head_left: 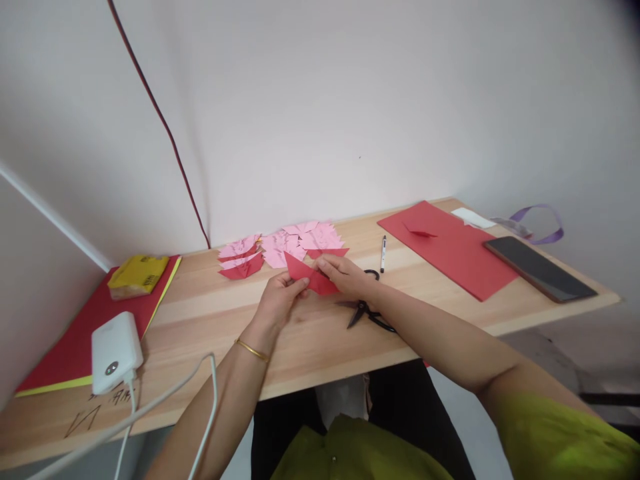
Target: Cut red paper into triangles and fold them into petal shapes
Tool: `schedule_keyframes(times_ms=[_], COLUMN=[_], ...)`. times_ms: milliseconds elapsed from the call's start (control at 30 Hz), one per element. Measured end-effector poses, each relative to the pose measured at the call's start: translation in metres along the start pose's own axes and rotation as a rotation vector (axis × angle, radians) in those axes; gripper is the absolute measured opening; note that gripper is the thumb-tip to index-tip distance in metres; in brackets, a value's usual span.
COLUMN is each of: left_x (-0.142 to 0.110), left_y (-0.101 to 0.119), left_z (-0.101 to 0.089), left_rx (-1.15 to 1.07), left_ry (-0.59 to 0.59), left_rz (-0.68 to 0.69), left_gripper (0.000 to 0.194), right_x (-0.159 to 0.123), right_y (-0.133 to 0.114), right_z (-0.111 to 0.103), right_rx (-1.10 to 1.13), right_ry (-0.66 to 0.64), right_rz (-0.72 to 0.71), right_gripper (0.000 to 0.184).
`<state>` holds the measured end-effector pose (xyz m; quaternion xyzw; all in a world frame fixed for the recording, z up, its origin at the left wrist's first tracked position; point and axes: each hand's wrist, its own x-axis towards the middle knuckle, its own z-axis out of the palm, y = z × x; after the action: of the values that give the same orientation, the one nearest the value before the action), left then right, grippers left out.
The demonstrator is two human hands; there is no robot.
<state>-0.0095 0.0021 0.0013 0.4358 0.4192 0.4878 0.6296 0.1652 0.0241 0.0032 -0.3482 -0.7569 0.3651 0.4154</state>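
Note:
Both my hands hold one folded piece of red paper [300, 268] above the middle of the table. My left hand [281, 298] pinches its lower left part between thumb and fingers. On its right side, my right hand [343, 275] is closed over the paper, hiding part of it. Black-handled scissors [361, 308] lie spread apart on the wood below my right wrist. Behind the paper are pink paper cutouts [280, 248] with jagged edges, and red folded paper pieces [243, 268] sit at their left.
A white pen [383, 255], red paper sheets [450, 257] and a phone [540, 268] lie to the right on the wooden table [210, 320]. At left, a yellow packet [140, 275] and a white power bank [116, 350] rest by red sheets; its cable [165, 393] crosses my left forearm.

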Motion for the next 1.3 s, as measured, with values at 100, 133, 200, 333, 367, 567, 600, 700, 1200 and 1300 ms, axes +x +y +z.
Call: schedule_keyframes(times_ms=[100, 133, 200, 333, 367, 567, 600, 700, 1200, 1300], left_x=[-0.001, -0.001, -0.001, -0.001, -0.001, -0.003, -0.003, -0.003, 0.003, 0.003], left_y=[0.004, 0.005, 0.007, 0.006, 0.005, 0.003, 0.003, 0.007, 0.002, 0.004], left_z=[0.002, 0.003, 0.004, 0.005, 0.005, 0.011, 0.011, 0.011, 0.001, 0.000], left_rx=[-0.071, -0.100, -0.154, -0.215, -0.216, -0.061, -0.059, -0.190, -0.384, -0.408], left_ry=[0.060, 0.082, 0.127, 0.136, 0.114, 0.089, 0.086, 0.044, 0.136, 0.206], left_rz=[-0.003, -0.012, -0.035, -0.031, -0.024, 0.048, 0.051, 0.023, -0.065, -0.013], left_gripper=[0.025, 0.027, 0.029, 0.031, 0.032, 0.031, 0.032, 0.032, 0.023, 0.024], right_x=[0.001, 0.001, 0.002, 0.001, 0.000, -0.002, -0.002, -0.002, -0.008, -0.009], right_y=[-0.001, -0.001, -0.003, -0.006, -0.006, -0.003, -0.003, -0.003, -0.013, -0.011], right_z=[-0.001, -0.001, -0.003, -0.003, -0.002, 0.004, 0.004, 0.003, 0.005, 0.008], right_rx=[0.023, -0.004, -0.098, -0.314, -0.359, -0.413, -0.406, -0.421, -0.727, -0.634], right_ry=[0.147, 0.194, 0.257, 0.297, 0.301, 0.266, 0.257, 0.253, 0.377, 0.386], right_rz=[-0.028, -0.073, -0.203, -0.320, -0.302, -0.199, -0.196, -0.220, -0.398, -0.363], right_gripper=[0.022, 0.019, 0.015, 0.013, 0.013, 0.014, 0.012, 0.007, 0.009, 0.013])
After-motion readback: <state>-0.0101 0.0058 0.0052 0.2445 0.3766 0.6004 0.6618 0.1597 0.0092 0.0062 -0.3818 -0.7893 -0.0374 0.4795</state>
